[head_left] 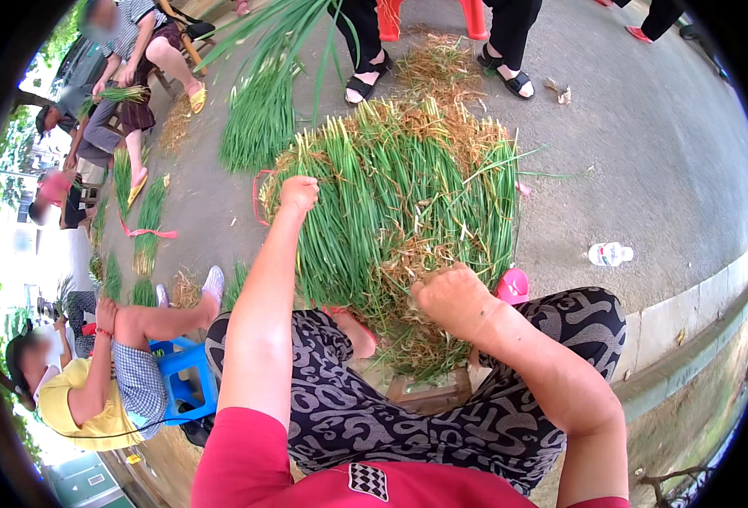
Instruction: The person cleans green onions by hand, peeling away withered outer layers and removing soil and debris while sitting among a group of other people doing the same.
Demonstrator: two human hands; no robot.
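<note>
A wide heap of green chives (340, 220) lies on the ground in front of me, with pale stem ends and dry brown leaves along its far edge. My left hand (299, 194) is closed in a fist over the heap's left side; whatever its fingers hold is hidden. Lower and to the right, my right hand (454, 296) has its fingers curled together beside brown dry trimmings (412, 262) on the near part of the heap. I cannot make out anything between those fingers.
A separate chive bundle (260, 118) lies beyond the heap, near a person's sandalled feet (365, 80) and a red stool (475, 19). At right lies a plastic bottle (610, 254), before a kerb (687, 317). Several people sit at left, one on a blue stool (186, 377).
</note>
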